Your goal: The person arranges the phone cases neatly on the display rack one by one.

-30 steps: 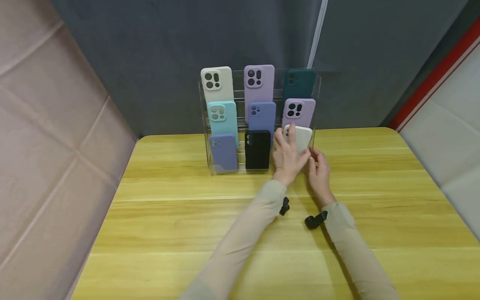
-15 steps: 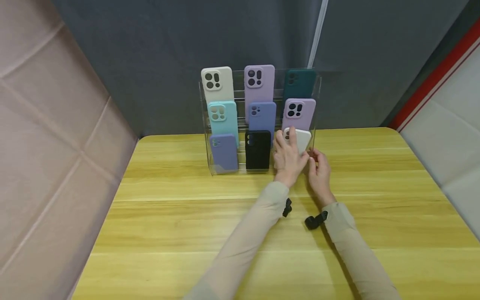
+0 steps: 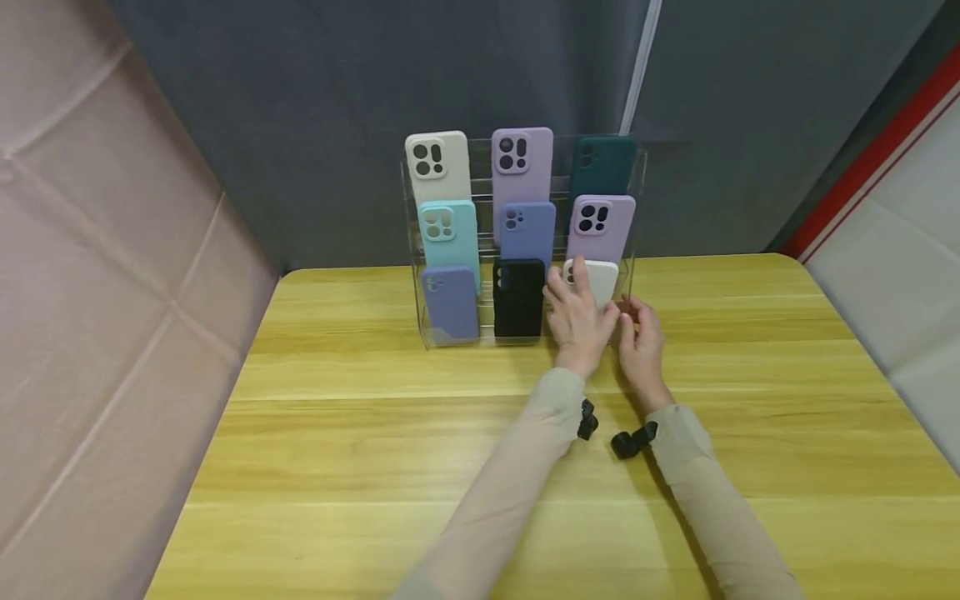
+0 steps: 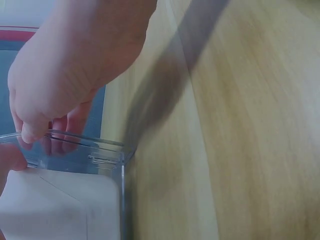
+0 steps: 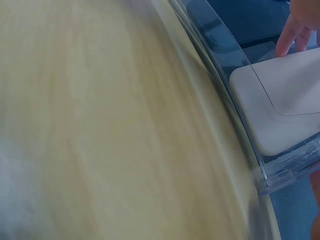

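Observation:
In the head view, my left hand (image 3: 579, 329) holds a white phone case (image 3: 603, 282) at the bottom right of a clear display rack (image 3: 486, 332). Its fingers and thumb span the case, which partly hides behind them. The left wrist view has the case's lower end (image 4: 55, 205) inside the rack's front lip, with my left thumb (image 4: 9, 159) on it. My right hand (image 3: 641, 346) grips the rack's right side panel; its thumb and fingers lie on either face of the clear edge. The right wrist view shows the white case (image 5: 275, 102) behind clear plastic.
Beside the white case stands a black case (image 3: 517, 300), with a blue-violet case (image 3: 452, 307) further left. Tiers behind carry several more, including turquoise (image 3: 450, 250), lilac (image 3: 603, 229) and dark green (image 3: 603, 167). A dark curtain (image 3: 337, 167) hangs behind the wooden table (image 3: 337, 467).
My left hand and the white case have moved slightly down, and the case has turned more upright in the rack. My right hand stays at the rack's side.

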A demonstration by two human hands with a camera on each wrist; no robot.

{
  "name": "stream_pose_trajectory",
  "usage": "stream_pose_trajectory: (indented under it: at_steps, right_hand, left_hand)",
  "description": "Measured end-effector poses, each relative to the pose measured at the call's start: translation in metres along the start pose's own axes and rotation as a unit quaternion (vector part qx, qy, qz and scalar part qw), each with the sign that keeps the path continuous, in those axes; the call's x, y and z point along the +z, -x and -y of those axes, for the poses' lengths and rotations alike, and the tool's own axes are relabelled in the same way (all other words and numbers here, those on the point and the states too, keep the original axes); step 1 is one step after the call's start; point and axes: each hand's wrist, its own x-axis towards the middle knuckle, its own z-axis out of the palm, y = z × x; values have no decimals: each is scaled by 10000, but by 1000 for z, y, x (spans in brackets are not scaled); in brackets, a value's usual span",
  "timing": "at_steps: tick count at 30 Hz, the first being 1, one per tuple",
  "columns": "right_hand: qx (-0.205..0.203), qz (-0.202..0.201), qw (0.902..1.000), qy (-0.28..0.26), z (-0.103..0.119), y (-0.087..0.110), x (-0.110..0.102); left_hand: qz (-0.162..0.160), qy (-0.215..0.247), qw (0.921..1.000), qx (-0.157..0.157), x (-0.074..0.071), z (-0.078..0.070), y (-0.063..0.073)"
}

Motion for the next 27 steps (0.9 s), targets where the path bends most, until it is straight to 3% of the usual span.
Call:
stream_pose_trajectory:
  at_steps: [6,11,16,21,27]
  right_hand:
    - [-36,18,10000,39,2,0,0]
    - [-83,69,9999,80,2,0,1]
    - [-208,-2,9997,103,0,-1,2]
    - [-319,-180,9993,82,0,-1,3]
    - [374,-51,9992,-117,6,1,-2]
  left_hand:
    - [56,226,9997,-103,-6,0,0]
    - [-97,236,9996,88,-18,2,-4]
    - [-278,287,9966,726,-37,8,-12]
    - [-656,613,9853,1451,-52,24,-21]
    - [-865,1007,9737,1852,-67,47,-26]
